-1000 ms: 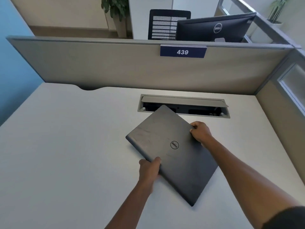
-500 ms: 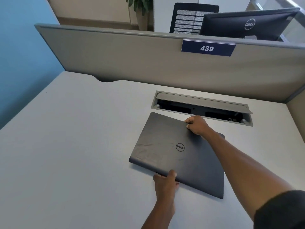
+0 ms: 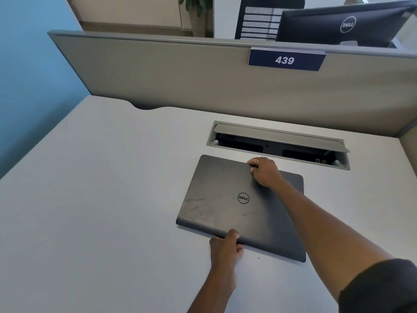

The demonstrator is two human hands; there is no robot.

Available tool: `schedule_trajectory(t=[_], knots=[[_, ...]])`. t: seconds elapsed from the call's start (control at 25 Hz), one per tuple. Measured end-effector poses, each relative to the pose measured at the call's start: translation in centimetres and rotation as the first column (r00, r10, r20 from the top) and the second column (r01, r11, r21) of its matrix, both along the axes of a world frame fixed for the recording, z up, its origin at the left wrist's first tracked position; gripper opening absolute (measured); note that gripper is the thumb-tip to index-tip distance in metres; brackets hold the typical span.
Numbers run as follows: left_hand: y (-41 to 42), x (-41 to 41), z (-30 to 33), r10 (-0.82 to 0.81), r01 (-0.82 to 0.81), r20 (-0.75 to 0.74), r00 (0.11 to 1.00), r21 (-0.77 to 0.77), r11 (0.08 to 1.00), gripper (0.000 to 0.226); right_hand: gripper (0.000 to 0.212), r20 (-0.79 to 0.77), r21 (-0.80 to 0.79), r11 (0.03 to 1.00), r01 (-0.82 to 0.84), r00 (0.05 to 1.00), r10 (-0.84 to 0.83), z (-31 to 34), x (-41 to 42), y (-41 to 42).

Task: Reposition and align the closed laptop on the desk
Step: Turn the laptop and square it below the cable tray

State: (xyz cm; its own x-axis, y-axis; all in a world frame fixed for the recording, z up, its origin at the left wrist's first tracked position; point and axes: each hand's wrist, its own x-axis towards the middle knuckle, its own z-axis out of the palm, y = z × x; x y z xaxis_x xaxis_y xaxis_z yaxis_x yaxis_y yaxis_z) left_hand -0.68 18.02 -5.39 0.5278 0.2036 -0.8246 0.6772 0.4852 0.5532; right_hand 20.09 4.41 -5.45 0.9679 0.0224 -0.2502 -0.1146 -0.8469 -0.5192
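Note:
A closed dark grey laptop [image 3: 225, 199] with a round logo lies flat on the white desk [image 3: 101, 199], its long edges nearly parallel to the cable tray behind it. My left hand [image 3: 225, 247] grips the middle of its near edge, thumb on the lid. My right hand [image 3: 264, 171] holds the far edge, fingers curled over it, and my right forearm crosses the lid's right part and hides it.
An open cable tray [image 3: 277, 144] is sunk in the desk just behind the laptop. A grey partition [image 3: 158, 71] with a blue sign reading 439 [image 3: 284, 60] closes the far side. Beyond it stand a monitor [image 3: 345, 23] and a chair [image 3: 259, 19]. A blue wall [image 3: 27, 75] is at left.
The laptop has turned clockwise from a steep diagonal to nearly square with the cable tray. Both hands kept their grips and turned with it. My view has shifted left.

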Motion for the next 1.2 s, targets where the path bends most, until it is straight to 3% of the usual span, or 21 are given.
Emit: schedule_trajectory(t=[0.2,0.36,0.56,0.68,0.76,0.84,0.88,0.92,1.0,1.08,1.2], knots=[[0.7,0.1,0.6,0.009,-0.011,-0.027,1.0,-0.075,0.997,0.038,0.037,0.122,-0.112,0.992,-0.05,0.991,0.064,-0.6,-3.0,0.0],[1.7,0.4,1.3,-0.023,0.019,-0.019,1.0,-0.173,0.985,0.017,0.059,0.093,-0.16,0.986,-0.054,0.993,0.069,-1.6,-6.8,-0.6],[3.9,0.0,1.6,-0.232,0.23,-0.013,0.973,-0.1,0.968,0.016,0.062,0.093,-0.123,0.992,0.011,0.996,0.001,-1.8,-12.6,-1.9],[6.9,0.1,1.5,-0.416,0.412,0.029,0.909,0.095,0.906,0.008,0.063,0.107,-0.113,0.985,0.134,0.987,-0.122,-1.5,-16.4,-3.0],[9.1,0.6,1.4,-0.511,0.449,0.038,0.859,0.421,0.788,0.007,0.062,0.118,-0.106,0.957,0.269,0.959,-0.257,-1.4,-18.6,-3.7],[11.0,1.1,2.0,-0.595,0.395,-0.031,0.803,0.775,0.493,0.015,0.059,0.09,-0.042,0.901,0.431,0.9,-0.427,-1.1,-20.8,-4.2],[11.9,1.6,2.0,-0.636,0.365,-0.077,0.768,0.869,0.335,0.032,0.056,0.065,-0.002,0.878,0.479,0.876,-0.478,-1.1,-21.6,-4.4],[12.7,2.1,2.0,-0.676,0.376,-0.131,0.725,0.897,0.23,0.054,0.054,0.045,0.034,0.87,0.492,0.869,-0.493,-1.0,-22.3,-4.6],[14.0,3.0,1.8,-0.782,0.494,-0.222,0.582,0.861,0.124,0.084,0.059,0.019,0.107,0.882,0.458,0.886,-0.463,-1.0,-23.6,-4.9],[14.8,3.4,1.2,-0.852,0.556,-0.272,0.448,0.831,0.027,0.085,0.077,-0.001,0.136,0.907,0.398,0.916,-0.402,-1.2,-24.7,-5.0],[15.3,3.6,0.5,-0.863,0.525,-0.28,0.421,0.851,-0.02,0.068,0.093,-0.033,0.128,0.902,0.413,0.911,-0.412,-1.6,-25.5,-5.2]])
